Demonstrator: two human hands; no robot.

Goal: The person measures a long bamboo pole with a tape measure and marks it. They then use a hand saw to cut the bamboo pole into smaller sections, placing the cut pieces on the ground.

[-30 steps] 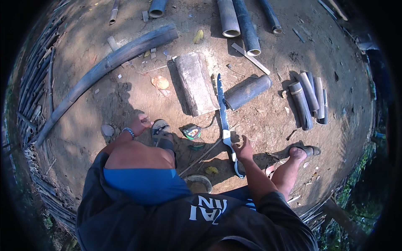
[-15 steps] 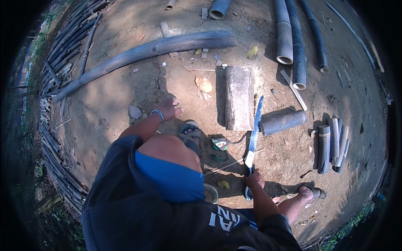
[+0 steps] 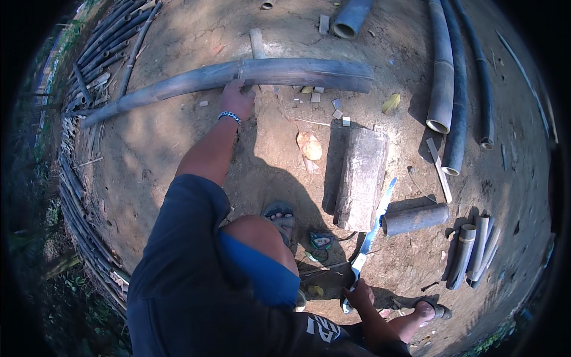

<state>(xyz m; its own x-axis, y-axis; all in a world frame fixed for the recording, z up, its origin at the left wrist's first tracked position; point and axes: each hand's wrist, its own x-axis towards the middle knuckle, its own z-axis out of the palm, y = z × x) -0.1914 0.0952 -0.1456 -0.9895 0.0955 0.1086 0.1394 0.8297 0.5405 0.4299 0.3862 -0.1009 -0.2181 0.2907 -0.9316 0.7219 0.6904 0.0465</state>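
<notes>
Bamboo pole, long and curved, lies on bare dirt beyond the wooden block; our left hand closes over its middle, right hand grips the machete. We judge: drag low, blade pointed away
</notes>
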